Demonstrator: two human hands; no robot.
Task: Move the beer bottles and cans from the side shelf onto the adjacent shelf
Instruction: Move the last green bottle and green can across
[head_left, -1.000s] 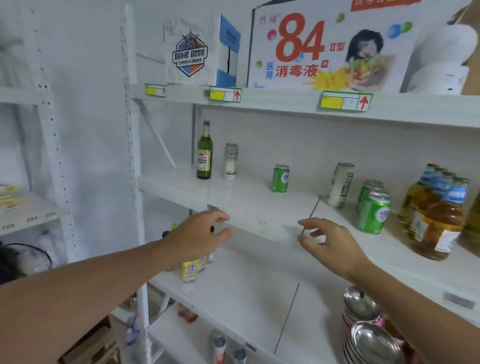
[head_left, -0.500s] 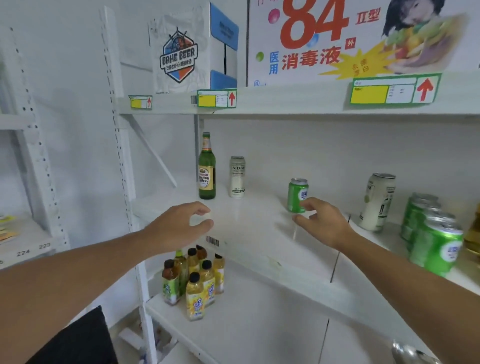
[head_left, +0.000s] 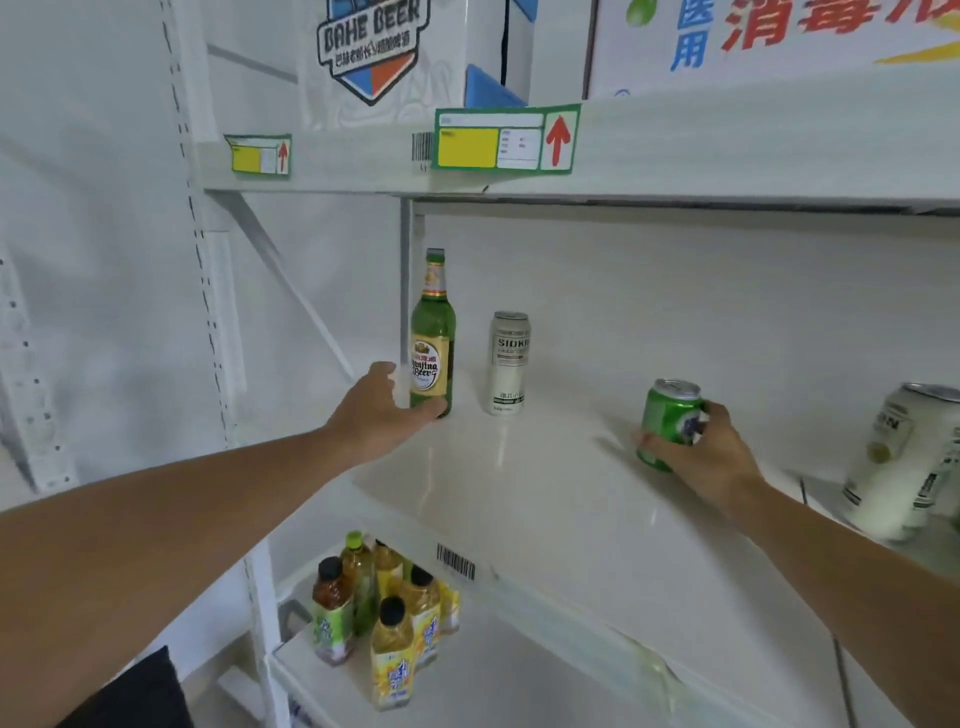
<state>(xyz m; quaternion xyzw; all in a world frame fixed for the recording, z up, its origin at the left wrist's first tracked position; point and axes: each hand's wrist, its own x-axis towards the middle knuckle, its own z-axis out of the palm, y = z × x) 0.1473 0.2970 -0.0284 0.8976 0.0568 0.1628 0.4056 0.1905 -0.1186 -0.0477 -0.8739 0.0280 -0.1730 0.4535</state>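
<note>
White metal shelving (head_left: 571, 499) with perforated uprights (head_left: 200, 249) stands against what looks like a white wall (head_left: 93, 260), evenly lit.

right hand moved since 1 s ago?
Yes. The right hand went from the shelf's front edge up and back over the shelf, and now grips the small green can, which stands where it did.

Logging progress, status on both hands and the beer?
Right hand grips green can. Left hand open at beer bottle. Nothing blocking.
</note>
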